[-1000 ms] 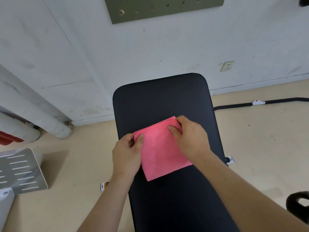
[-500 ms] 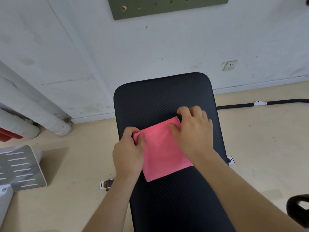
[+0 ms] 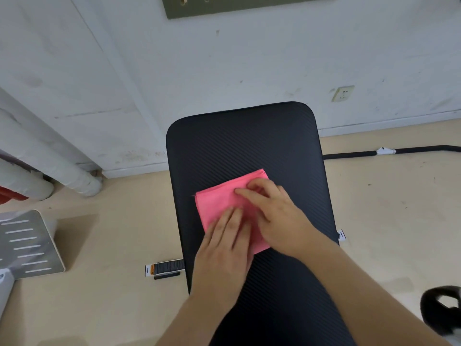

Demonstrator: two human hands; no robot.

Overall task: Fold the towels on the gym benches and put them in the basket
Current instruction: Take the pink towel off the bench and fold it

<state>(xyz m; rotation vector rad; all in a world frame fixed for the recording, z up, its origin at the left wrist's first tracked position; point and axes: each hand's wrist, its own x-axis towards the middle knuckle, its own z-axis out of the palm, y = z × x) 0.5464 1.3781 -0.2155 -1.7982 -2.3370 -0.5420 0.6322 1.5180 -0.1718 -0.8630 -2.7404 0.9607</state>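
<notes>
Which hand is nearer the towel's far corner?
The right hand: its fingers lie on the towel just short of that corner, while the left hand presses flat on its near part.

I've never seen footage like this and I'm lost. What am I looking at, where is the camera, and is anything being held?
No machine here: these are a person's two bare hands. The view comes from one wide-angle camera worn on the person's head, looking forward and down. A folded pink cloth towel lies on a black padded gym bench that stands on a beige floor by a white wall. The left hand and the right hand both rest on the towel with fingers laid fairly flat, pressing it down. Nothing is gripped or lifted.
</notes>
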